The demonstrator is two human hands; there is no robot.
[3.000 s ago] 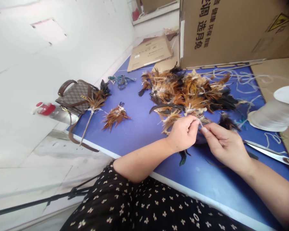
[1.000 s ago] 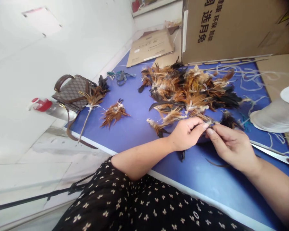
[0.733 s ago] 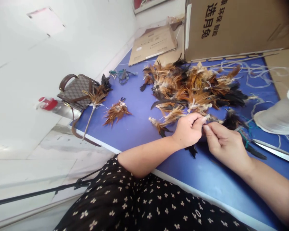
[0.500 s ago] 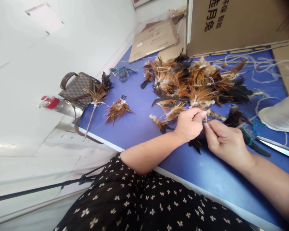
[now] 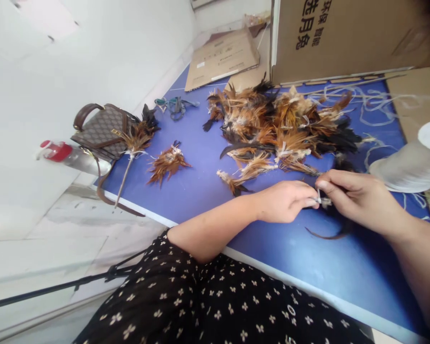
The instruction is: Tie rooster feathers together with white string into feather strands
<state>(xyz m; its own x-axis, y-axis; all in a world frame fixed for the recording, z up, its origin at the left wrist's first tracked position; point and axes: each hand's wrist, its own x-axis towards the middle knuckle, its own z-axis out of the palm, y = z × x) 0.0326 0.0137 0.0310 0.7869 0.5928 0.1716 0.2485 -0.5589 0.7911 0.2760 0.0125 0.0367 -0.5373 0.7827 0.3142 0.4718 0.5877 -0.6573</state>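
My left hand (image 5: pixel 285 201) pinches the tied, pale end of a small dark feather bunch (image 5: pixel 338 224) over the blue table. Close on its right, my right hand (image 5: pixel 358 196) is closed on a thin white string (image 5: pixel 318 193) at that same end. Part of the bunch is hidden behind my right hand. Beyond the hands lies a large pile of brown, orange and black feather bunches (image 5: pixel 268 119). A separate brown bunch (image 5: pixel 169 163) lies to the left, and a feather bunch on a stick (image 5: pixel 138 136) rests near the table's left edge.
A patterned handbag (image 5: pixel 103 129) and a red-capped bottle (image 5: pixel 75 157) are at the left edge of the blue table (image 5: pixel 200 186). Flat cardboard (image 5: pixel 222 57) and a big carton (image 5: pixel 344 43) are at the back. A large white spool (image 5: pixel 408 165) stands on the right beside loose string (image 5: pixel 372 102).
Both hands have moved closer to me, with my right hand now above the bunch end and string. The pale tied end and a curved dark feather have come into sight. The view has shifted slightly.
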